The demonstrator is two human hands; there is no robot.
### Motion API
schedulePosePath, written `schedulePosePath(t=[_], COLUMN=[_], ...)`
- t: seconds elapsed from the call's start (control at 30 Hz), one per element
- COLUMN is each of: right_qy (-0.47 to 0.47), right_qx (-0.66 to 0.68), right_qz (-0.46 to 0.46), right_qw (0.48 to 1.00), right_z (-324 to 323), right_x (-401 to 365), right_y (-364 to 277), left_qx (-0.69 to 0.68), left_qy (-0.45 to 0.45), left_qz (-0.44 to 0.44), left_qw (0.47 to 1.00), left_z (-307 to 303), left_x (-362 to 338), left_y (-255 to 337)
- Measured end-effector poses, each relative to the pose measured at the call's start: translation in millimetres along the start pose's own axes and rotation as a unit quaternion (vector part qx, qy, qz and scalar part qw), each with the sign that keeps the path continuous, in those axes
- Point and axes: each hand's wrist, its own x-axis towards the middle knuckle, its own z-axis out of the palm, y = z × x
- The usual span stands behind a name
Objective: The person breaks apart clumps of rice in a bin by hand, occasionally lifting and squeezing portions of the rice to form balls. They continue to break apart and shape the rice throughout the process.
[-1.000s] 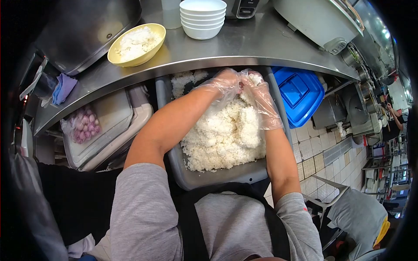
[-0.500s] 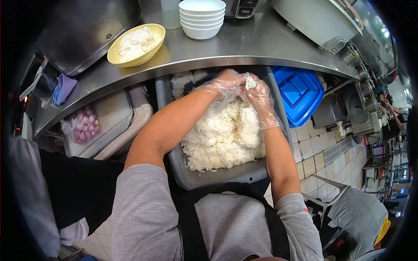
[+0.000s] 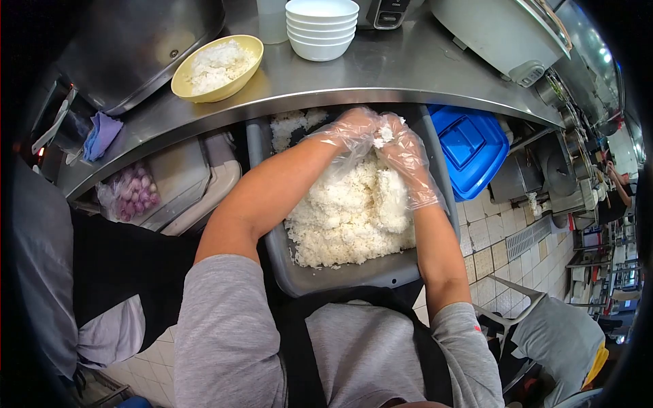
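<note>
Both my hands wear thin clear plastic gloves and meet over the far part of a grey tub (image 3: 306, 280). A broad heap of cooked white rice (image 3: 343, 224) fills much of the tub. Between my fingers sits a small clump of rice (image 3: 384, 134). My right hand (image 3: 403, 148) is curled round the clump from the right. My left hand (image 3: 355, 128) presses against it from the left with fingers bent; the fingertips are partly hidden. A thinner patch of rice (image 3: 289, 129) lies in the tub's far left corner.
On the steel counter (image 3: 401, 68) stand a yellow bowl of rice (image 3: 221, 71), stacked white bowls (image 3: 321, 30) and a rice cooker (image 3: 500, 41). A blue lid (image 3: 469, 153) lies right of the tub. Bagged shallots (image 3: 132, 194) are at left, near another person's black apron (image 3: 122, 272).
My hands stay together, the fingers shifting slightly round the rice clump, which shows more now. The view has moved a little. The person at left has shifted slightly.
</note>
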Motion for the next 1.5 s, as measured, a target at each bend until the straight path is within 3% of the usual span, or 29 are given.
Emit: schedulePosePath(t=[0.03, 0.13, 0.23, 0.33, 0.43, 0.53, 0.67, 0.73, 0.77, 0.87, 0.9, 0.97, 1.0, 1.03, 1.07, 1.1, 1.13, 1.2, 1.27, 1.37, 1.5], right_qy=[-0.022, 0.045, 0.026, 0.054, 0.062, 0.043, 0.018, 0.022, 0.049, 0.04, 0.019, -0.025, -0.027, -0.029, -0.031, -0.03, -0.029, 0.0, 0.057, 0.028, -0.046], right_qx=[-0.018, 0.021, 0.013, 0.016, 0.018, 0.033, 0.129, 0.093, 0.047, 0.168, 0.143, 0.093, 0.088, 0.084, 0.078, 0.087, 0.095, 0.09, 0.062, -0.023, -0.061], right_qz=[0.01, -0.09, -0.063, -0.081, -0.075, -0.063, -0.007, 0.021, 0.01, -0.003, 0.017, 0.057, 0.035, 0.012, -0.01, -0.009, -0.008, -0.031, -0.077, -0.029, -0.029], right_qw=[1.0, 0.995, 0.998, 0.995, 0.995, 0.996, 0.991, 0.995, 0.998, 0.985, 0.989, 0.994, 0.995, 0.996, 0.996, 0.996, 0.995, 0.995, 0.993, 0.999, 0.997], right_z=[-1, 9, 3, 1, 7, 11, 3, -23, -21, -10, -11, -15, -15, -16, -17, -18, -19, -14, -5, -14, -22], right_x=[0, 0, 1, 3, 5, 7, 6, -3, -2, 0, 1, 4, 4, 3, 3, 3, 3, 4, 5, 5, 0], right_y=[-1, 14, 12, 6, 16, 26, 21, -18, -14, -4, -7, -16, -15, -13, -10, -6, -1, 15, 39, 38, 43], left_qx=[0.027, 0.049, -0.065, -0.067, 0.07, -0.094, -0.146, -0.17, -0.182, -0.191, -0.237, -0.166, -0.13, 0.031, 0.228, 0.415, 0.582, 0.432, 0.362, 0.195, 0.254], left_qy=[0.0, -0.005, -0.029, 0.003, 0.002, -0.022, -0.084, -0.083, -0.083, -0.078, -0.108, -0.088, -0.077, -0.078, -0.102, -0.123, -0.138, -0.111, -0.092, -0.136, -0.257], left_qz=[-0.033, -0.045, -0.052, -0.037, 0.02, 0.002, -0.048, -0.054, -0.057, -0.05, -0.046, -0.067, -0.078, -0.039, 0.044, 0.125, 0.2, -0.017, -0.039, -0.209, -0.195], left_qw=[0.999, 0.998, 0.996, 0.997, 0.997, 0.995, 0.985, 0.98, 0.978, 0.977, 0.964, 0.98, 0.985, 0.996, 0.967, 0.893, 0.776, 0.895, 0.927, 0.949, 0.912], left_z=[-1, 1, 4, 9, 7, 9, 2, 2, 2, -1, -4, -10, -14, -18, -26, -35, -38, -37, -43, -31, -13], left_x=[0, -1, -10, 2, 7, -1, -10, -13, -14, -20, -16, -9, -6, 6, 18, 21, 23, 18, 20, 27, 4], left_y=[1, 8, 13, 0, -4, 3, 17, 21, 24, 31, 26, 18, 16, 6, -7, -10, -15, -8, -18, -71, -57])
